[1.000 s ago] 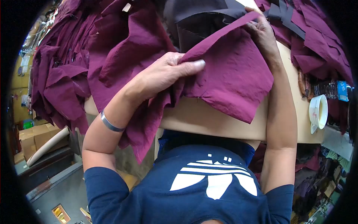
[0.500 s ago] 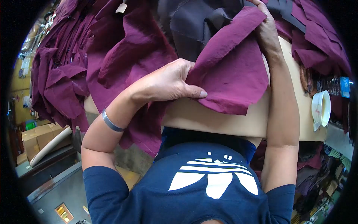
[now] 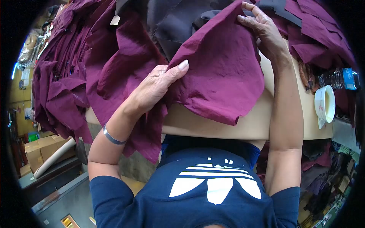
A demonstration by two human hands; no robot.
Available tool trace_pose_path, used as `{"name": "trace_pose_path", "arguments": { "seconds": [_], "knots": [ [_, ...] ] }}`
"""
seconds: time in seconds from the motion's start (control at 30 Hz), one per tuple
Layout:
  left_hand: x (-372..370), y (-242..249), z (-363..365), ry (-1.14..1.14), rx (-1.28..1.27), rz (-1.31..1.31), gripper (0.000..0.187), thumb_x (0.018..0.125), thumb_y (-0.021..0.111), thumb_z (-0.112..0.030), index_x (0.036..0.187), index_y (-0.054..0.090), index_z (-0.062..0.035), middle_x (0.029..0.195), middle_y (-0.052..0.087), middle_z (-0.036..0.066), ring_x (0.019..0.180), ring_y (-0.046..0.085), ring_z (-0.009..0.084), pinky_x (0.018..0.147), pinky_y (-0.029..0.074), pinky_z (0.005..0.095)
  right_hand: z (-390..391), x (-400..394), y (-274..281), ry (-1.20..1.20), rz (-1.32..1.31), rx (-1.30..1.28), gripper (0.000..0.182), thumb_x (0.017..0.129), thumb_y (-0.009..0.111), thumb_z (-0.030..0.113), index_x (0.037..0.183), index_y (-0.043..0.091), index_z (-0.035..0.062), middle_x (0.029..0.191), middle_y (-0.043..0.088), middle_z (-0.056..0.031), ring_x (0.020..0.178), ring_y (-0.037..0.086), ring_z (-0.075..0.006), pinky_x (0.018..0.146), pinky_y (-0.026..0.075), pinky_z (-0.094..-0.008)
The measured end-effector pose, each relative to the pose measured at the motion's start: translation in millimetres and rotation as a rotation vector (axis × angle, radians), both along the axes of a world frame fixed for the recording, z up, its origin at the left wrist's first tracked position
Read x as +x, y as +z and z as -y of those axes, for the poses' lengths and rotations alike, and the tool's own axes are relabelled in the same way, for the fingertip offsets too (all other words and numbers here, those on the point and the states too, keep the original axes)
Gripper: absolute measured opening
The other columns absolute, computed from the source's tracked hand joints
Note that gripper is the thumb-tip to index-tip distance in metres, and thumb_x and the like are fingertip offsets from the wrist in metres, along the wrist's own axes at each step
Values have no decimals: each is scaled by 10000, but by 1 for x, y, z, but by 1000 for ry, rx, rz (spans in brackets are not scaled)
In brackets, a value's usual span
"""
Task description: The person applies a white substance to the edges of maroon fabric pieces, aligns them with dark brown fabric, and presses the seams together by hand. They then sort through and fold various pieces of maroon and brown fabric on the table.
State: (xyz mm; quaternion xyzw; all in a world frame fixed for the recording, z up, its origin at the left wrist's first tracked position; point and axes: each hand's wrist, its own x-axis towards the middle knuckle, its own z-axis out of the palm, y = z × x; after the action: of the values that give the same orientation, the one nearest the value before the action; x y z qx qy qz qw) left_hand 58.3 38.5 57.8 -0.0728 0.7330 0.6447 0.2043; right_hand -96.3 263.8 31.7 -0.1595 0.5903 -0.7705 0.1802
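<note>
A maroon fabric piece is stretched between my two hands above the pale tabletop. My left hand pinches its left edge, thumb on top and the fingers hidden beneath the cloth. At the upper right corner, my right hand grips the edge between thumb and fingers. The piece's lower edge hangs loosely over the table. Behind it lies dark grey fabric. More maroon cloth drapes to the left of my left hand, falling past the table's front edge.
A thick stack of maroon pieces hangs at far left; another pile is at upper right. On the table's right side are a white cup and a plastic bottle. Cardboard boxes stand at lower left.
My left hand has shifted left along the cloth's edge, its thumb now higher. My right hand has moved slightly left and down, and the piece is spread flatter.
</note>
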Motion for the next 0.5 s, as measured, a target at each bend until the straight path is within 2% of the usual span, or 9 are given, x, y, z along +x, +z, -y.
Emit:
{"name": "trace_pose_path", "arguments": {
  "seconds": [0.1,0.2,0.3,0.4,0.5],
  "knots": [
    [6,0,-12,159,100,-81,420,953,411,-347,943,622,15,900,603,-8,850,532,43,830,423,229,-2,-2,-6,-25,4,-11,464,822,622,61,1230,404,26,917,570,-9,750,566,-67,674,484,-201],
    [2,-4,-1,-15,239,-42,398,960,405,-310,938,620,24,896,592,-16,867,516,39,862,398,228,-8,-8,-19,-53,1,20,452,850,599,109,1265,432,43,1099,573,-61,967,554,-118,860,448,-241],
    [1,-14,7,-88,224,-44,406,961,400,-313,965,617,30,899,600,-14,876,524,40,876,391,217,-13,-8,-19,-66,34,59,449,840,615,129,1249,457,30,1147,547,-37,1000,533,-111,880,437,-248],
    [3,-13,8,-4,214,-19,308,919,497,-245,1040,603,19,1025,627,89,948,589,143,904,431,284,-16,-4,-18,-35,-39,60,489,836,623,146,1268,435,14,1148,545,-35,1014,524,-104,899,427,-246],
    [7,1,-1,-94,154,37,294,878,565,-224,1032,605,22,979,637,80,892,602,139,862,458,291,-23,-13,-21,58,45,81,512,835,625,155,1278,418,5,1171,533,-46,1040,515,-106,918,417,-244]
  ]
}}
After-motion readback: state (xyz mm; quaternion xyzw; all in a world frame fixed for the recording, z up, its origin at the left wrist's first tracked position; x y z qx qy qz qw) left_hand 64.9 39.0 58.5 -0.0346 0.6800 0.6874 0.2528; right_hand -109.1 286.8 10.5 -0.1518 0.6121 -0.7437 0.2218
